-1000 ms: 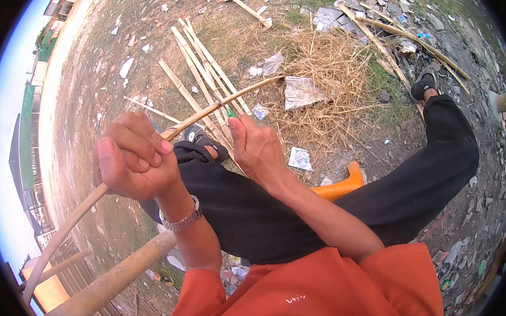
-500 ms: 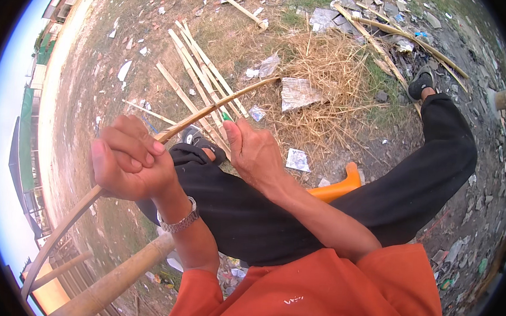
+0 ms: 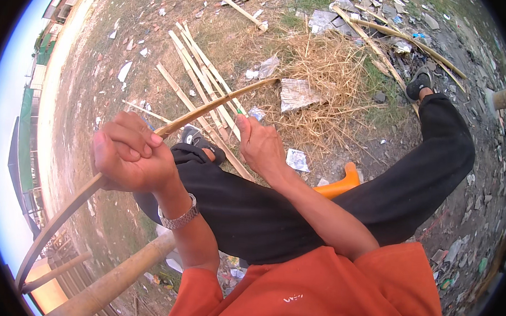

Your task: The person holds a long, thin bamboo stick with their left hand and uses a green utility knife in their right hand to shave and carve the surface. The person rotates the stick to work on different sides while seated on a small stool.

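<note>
My left hand [image 3: 130, 153], with a metal watch on its wrist, is closed around a long, curved bamboo strip [image 3: 219, 102]. One end of the strip slants up to the right, and the other bends down past the lower left. Beside it, on the right, my right hand [image 3: 262, 150] is closed, with the back of the hand up and the thumb pointing forward. A small green bit [image 3: 239, 111] shows at the thumb tip; the rest of what that hand may hold is hidden. A gap separates the right hand from the strip.
Several split bamboo pieces [image 3: 192, 67] lie on the ground ahead, by my left shoe [image 3: 199, 140]. Dry straw [image 3: 325, 122] surrounds a flat pale slab [image 3: 299, 96]. An orange curved object [image 3: 344, 184] shows behind my right forearm. A thick bamboo pole [image 3: 115, 277] runs at lower left.
My right hand has shifted right and slightly forward, farther from the bamboo strip. The left hand and its grip have barely moved.
</note>
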`<state>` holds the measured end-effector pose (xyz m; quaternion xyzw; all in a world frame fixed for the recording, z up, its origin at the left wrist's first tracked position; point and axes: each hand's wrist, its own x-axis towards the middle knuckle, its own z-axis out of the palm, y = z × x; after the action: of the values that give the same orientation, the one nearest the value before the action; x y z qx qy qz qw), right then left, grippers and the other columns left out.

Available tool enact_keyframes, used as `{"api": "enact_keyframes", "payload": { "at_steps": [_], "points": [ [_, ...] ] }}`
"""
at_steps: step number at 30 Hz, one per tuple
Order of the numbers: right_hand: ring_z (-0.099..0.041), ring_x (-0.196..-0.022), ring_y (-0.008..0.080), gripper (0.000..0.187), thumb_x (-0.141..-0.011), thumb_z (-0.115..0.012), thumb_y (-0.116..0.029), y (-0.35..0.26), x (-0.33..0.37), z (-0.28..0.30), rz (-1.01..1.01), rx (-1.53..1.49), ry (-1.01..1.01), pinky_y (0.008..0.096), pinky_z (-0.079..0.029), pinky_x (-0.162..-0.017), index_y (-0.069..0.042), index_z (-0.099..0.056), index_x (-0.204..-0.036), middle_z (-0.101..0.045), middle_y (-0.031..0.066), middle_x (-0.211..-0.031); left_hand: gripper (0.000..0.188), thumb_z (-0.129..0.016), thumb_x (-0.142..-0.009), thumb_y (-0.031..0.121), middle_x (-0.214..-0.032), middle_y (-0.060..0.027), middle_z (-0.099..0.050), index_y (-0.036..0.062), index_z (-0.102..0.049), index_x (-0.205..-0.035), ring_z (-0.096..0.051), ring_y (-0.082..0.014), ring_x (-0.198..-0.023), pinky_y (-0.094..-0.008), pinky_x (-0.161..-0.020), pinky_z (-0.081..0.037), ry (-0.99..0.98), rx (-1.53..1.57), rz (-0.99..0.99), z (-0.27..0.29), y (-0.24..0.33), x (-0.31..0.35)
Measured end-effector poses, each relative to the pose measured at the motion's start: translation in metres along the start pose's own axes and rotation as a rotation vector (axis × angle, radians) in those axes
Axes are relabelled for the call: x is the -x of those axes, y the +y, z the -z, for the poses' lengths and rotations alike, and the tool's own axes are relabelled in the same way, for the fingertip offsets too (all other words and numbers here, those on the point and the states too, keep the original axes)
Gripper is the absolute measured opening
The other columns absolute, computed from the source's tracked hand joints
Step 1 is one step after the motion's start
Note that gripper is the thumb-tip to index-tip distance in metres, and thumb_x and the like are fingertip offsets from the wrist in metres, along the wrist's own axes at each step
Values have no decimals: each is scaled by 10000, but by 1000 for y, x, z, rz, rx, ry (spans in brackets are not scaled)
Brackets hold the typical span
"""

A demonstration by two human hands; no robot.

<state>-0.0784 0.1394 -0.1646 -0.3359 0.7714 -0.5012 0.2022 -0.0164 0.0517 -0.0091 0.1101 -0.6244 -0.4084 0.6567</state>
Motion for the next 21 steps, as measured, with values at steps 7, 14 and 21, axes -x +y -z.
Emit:
{"api": "enact_keyframes", "payload": {
  "at_steps": [7,14,21],
  "points": [
    [-559,-583,456,402,-982,-401,-330,-1,-3,5,-4,17,-63,517,-442,-558,-3,-561,-813,-550,251,-587,404,-375,-892,171,-422,-10,-286,133,-251,-509,-252,-91,-356,-217,-366,-238,-29,-27,-11,-7,4,2],
    [-553,-578,471,459,-982,-385,-357,-13,0,8,14,18,-55,526,-445,-562,12,-569,-779,-549,271,-586,395,-394,-887,160,-426,-3,-259,150,-241,-523,-232,-89,-374,-214,-387,-233,27,-69,-3,-6,1,4],
    [-568,-614,462,481,-982,-372,-372,-16,-8,19,22,-19,-90,521,-448,-578,13,-585,-788,-570,271,-627,402,-372,-890,155,-418,-5,-282,135,-252,-507,-235,-87,-348,-222,-377,-230,-18,0,-9,-3,1,5]
  ]
}}
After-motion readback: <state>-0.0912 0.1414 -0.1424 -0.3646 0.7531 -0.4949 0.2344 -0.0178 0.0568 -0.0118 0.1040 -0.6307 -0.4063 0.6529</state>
